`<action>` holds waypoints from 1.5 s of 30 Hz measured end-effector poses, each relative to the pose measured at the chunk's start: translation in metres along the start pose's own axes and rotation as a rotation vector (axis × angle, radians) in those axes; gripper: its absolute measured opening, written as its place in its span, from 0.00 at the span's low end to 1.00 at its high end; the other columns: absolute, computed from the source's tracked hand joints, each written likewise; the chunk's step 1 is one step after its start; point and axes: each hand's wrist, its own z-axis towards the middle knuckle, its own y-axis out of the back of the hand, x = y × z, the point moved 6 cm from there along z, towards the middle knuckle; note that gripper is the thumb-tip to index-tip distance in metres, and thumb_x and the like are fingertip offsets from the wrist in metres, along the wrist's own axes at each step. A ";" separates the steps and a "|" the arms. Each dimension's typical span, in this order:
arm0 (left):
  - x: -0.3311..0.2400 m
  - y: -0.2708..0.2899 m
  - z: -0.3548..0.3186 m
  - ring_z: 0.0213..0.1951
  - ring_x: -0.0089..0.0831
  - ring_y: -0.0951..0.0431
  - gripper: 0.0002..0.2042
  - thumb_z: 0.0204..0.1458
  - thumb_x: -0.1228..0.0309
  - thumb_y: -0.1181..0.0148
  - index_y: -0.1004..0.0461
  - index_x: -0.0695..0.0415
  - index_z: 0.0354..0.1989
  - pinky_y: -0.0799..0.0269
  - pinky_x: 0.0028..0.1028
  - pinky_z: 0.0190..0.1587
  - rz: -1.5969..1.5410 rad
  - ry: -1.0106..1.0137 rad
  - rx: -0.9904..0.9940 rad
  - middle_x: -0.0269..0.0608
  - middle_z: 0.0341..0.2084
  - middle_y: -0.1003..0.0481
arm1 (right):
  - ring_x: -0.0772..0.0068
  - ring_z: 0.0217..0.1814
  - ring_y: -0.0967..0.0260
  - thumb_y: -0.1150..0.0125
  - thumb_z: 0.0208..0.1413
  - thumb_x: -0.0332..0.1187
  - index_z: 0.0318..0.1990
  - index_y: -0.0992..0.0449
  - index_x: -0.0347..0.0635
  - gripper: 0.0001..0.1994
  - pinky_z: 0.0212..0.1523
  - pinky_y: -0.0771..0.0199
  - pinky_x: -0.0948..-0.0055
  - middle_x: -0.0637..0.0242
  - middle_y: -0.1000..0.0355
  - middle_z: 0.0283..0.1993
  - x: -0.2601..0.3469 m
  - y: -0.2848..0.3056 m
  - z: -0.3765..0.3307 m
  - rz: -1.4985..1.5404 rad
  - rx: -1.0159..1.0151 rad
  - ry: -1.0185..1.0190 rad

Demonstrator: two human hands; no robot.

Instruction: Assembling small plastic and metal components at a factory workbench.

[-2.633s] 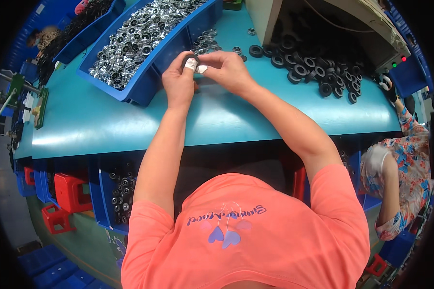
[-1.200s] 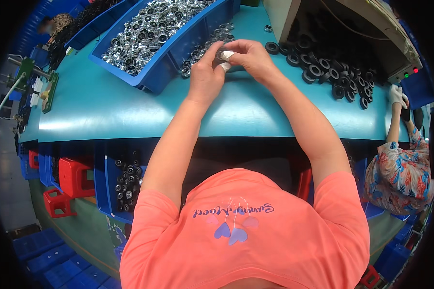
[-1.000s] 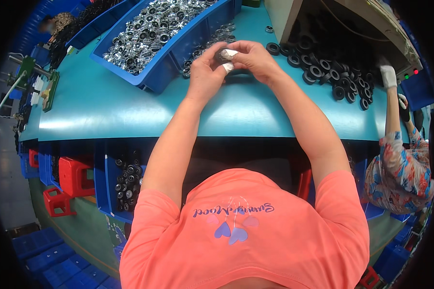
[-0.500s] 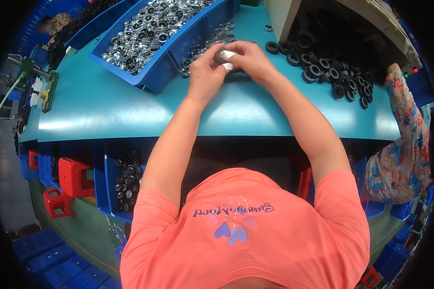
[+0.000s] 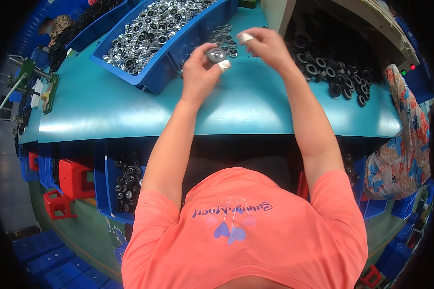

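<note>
Between the thumb and fingers of my left hand (image 5: pixel 200 72) is a small wheel (image 5: pixel 216 55), a dark grey tyre around a shiny silver hub. Its hub side faces up, above the table. My right hand (image 5: pixel 270 48) is raised to the right of the wheel, apart from it. Its fingers are loosely bent and a little blurred, with nothing seen in them. White coverings wrap both thumbs. Past my hands lie loose clear-and-silver hubs (image 5: pixel 222 36). Black rubber rings (image 5: pixel 330 72) are heaped right of my right hand.
A long blue bin (image 5: pixel 164 58) full of silver hubs stands on the teal table (image 5: pixel 130 111) at the back left. A beige box-like housing (image 5: pixel 277 14) rises behind the rings. Below the table are a bin of finished-looking wheels (image 5: pixel 128 183) and red stools (image 5: pixel 74 178).
My hands were together around the wheel. The right hand has let go and moved right and slightly away; the left hand keeps the wheel, its silver hub now showing.
</note>
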 end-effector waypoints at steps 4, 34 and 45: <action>-0.036 0.052 -0.051 0.37 0.24 0.22 0.26 0.44 0.71 0.28 0.30 0.61 0.53 0.23 0.24 0.38 0.078 -0.134 -0.077 0.38 0.39 0.23 | 0.58 0.38 0.20 0.35 0.56 0.39 0.44 0.16 0.43 0.13 0.43 0.22 0.64 0.58 0.18 0.36 0.014 0.064 -0.007 -0.475 -0.232 0.063; 0.024 -0.025 0.031 0.51 0.40 0.21 0.20 0.65 0.79 0.50 0.35 0.65 0.66 0.20 0.34 0.54 -0.566 0.221 0.189 0.51 0.53 0.25 | 0.73 0.45 0.27 0.38 0.52 0.31 0.61 0.24 0.49 0.25 0.45 0.22 0.73 0.66 0.25 0.55 0.006 0.015 0.003 0.068 0.019 0.189; 0.024 -0.015 0.029 0.49 0.33 0.20 0.26 0.52 0.82 0.33 0.33 0.67 0.60 0.20 0.31 0.54 -0.351 0.032 0.081 0.46 0.47 0.23 | 0.50 0.53 0.26 0.36 0.53 0.33 0.53 0.19 0.45 0.18 0.56 0.26 0.56 0.56 0.24 0.52 -0.041 -0.003 0.011 -0.671 0.012 0.206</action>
